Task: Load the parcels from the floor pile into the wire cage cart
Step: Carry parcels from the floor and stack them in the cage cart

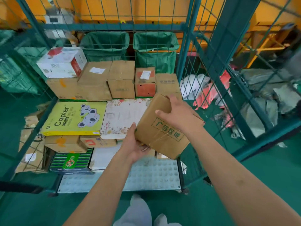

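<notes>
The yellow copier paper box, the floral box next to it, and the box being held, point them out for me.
yellow copier paper box (73, 118): head view, its printed top face.
floral box (121, 117): head view, its top face.
held cardboard box (162, 136): head view, its green-printed face.

One head-worn wide-angle view looked forward and steeply down from close above the open near side of the wire cage cart, its stacked boxes far ahead, the green floor near, edges bending outward
</notes>
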Available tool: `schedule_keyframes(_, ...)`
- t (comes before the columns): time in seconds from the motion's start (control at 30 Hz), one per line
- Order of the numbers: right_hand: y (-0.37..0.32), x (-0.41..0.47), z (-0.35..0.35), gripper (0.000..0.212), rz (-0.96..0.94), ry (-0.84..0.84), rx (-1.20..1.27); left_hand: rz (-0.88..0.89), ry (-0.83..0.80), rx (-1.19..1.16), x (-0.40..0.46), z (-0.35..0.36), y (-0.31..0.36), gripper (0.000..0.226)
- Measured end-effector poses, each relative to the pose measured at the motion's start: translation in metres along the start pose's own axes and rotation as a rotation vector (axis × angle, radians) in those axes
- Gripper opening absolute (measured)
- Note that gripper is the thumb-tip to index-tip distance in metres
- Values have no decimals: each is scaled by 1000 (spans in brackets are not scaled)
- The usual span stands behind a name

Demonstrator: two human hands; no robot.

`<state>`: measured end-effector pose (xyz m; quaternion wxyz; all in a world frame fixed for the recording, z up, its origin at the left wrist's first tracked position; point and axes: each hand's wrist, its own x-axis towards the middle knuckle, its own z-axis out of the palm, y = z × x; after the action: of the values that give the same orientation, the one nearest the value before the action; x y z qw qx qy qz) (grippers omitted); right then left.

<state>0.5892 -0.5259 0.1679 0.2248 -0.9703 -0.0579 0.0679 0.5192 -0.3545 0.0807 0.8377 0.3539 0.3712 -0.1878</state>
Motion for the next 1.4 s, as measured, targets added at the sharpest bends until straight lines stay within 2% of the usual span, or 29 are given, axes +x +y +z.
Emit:
schedule_keyframes(0.1,-1,34,-11,82,-72,19,-98,-20,-20,-61,27,21,10,76)
schedule_keyframes(0.43,5,179,-23,78,-124,11,-206,-63,-53,-146,136,90,75,71)
schedule_keyframes(0.77,17,337,-31,73,-138,37,-270,-59,-76,-264,269,173,152,89)
schedule_keyframes(0.83,20,361,-36,71,-159,79,-296,-27,-86,-281,290,193,164,85)
schedule_keyframes(0.93,36,403,-30,68,-172,115,-293,-38,-83,-134,325,216,181,85)
schedule_keyframes(0.97,46,416,-22,70,-155,55,-295,-57,-52,-67,339,222,186,87)
schedule_keyframes(1.03,70,429,3,78,-77,-167,-330,-50,-7,9,358,229,194,82)
schedule_keyframes(1.07,81,431,16,81,-35,-261,-336,-32,-33,52,365,233,199,77)
schedule_keyframes(1.13,102,434,37,81,7,-347,-300,-2,-79,115,377,244,207,73)
schedule_keyframes(1.27,122,440,50,78,36,-312,-178,-16,-38,227,403,249,208,81)
schedule_keyframes(1.4,133,452,48,77,114,-215,-210,37,40,255,417,260,212,74)
